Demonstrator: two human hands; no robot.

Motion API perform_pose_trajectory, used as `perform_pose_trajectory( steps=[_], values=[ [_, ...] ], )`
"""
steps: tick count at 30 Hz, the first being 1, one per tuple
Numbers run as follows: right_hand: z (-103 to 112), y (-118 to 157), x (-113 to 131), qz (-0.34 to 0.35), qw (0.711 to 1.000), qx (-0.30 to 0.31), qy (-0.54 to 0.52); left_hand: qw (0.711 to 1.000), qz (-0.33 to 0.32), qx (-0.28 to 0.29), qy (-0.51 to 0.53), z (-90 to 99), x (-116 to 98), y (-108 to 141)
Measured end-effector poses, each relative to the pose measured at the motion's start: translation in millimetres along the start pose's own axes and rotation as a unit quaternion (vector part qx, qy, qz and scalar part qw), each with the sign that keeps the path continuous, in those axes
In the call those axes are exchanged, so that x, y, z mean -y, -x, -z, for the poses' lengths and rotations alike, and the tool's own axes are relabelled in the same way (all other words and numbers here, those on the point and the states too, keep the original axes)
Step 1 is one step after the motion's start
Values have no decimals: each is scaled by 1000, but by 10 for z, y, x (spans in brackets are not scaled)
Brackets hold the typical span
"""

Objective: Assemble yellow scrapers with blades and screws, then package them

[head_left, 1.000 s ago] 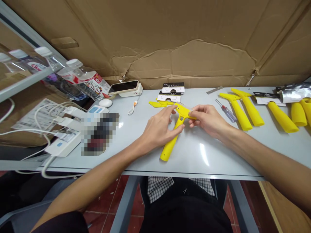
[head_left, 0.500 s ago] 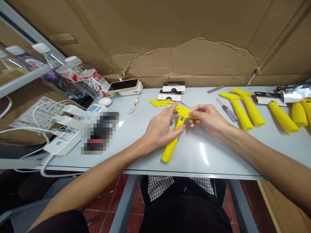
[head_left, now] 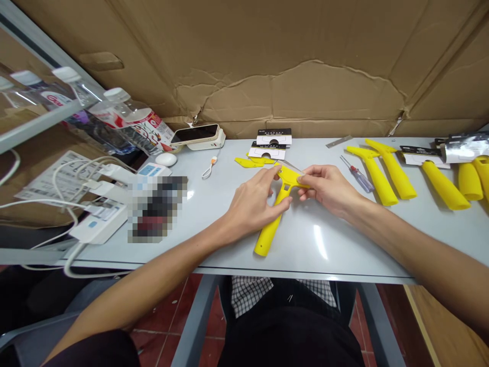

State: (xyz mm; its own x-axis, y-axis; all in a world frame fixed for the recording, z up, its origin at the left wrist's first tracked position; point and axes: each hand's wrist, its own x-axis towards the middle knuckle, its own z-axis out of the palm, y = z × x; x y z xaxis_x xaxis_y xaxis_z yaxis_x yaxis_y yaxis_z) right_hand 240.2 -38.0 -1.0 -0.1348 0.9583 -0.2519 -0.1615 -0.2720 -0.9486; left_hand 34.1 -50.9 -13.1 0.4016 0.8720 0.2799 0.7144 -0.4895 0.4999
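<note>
A yellow scraper point(head_left: 272, 229) lies tilted on the grey table, its wide head away from me and its round handle towards me. Along the top edge of the head runs a thin metal blade point(head_left: 291, 166). My left hand point(head_left: 254, 201) grips the scraper from the left, fingertips on the head's left corner and thumb across the handle. At the head's right corner, my right hand point(head_left: 324, 187) pinches the yellow plastic between thumb and fingers. Just behind the head are yellow plastic pieces point(head_left: 246, 162) and black-and-white cards point(head_left: 268, 151).
To the right lie a screwdriver point(head_left: 359, 176), a loose blade point(head_left: 338, 141) and several yellow handles point(head_left: 397, 171). At the left are a power strip point(head_left: 100, 224), a phone point(head_left: 196, 133), a short cable point(head_left: 208, 168) and bottles point(head_left: 147, 125). Cardboard point(head_left: 324, 41) stands behind the table.
</note>
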Motion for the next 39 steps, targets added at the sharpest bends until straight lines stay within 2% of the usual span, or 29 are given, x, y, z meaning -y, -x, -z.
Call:
perform_pose_trajectory(
  steps=[10, 21, 27, 31, 35, 39],
  values=[
    [34, -27, 20, 0, 1000, 20, 2, 1000, 1, -5, 2, -2, 0, -6],
    [-64, 59, -22, 27, 1000, -4, 10, 999, 0, 50, 21, -4, -91, 10],
    [-51, 66, -71, 0, 1000, -3, -14, 996, 17, 80, 32, 22, -49, -14],
    [-63, 74, -63, -3, 1000, -12, -17, 997, -2, 75, 30, -2, -11, -26],
    [-71, 82, -74, 6, 1000, -17, -19, 997, 11, 67, 33, -38, -13, -20],
    [-58, 104, -67, 27, 999, 21, -28, 996, 37, 44, 74, -28, -23, -26]
  ],
)
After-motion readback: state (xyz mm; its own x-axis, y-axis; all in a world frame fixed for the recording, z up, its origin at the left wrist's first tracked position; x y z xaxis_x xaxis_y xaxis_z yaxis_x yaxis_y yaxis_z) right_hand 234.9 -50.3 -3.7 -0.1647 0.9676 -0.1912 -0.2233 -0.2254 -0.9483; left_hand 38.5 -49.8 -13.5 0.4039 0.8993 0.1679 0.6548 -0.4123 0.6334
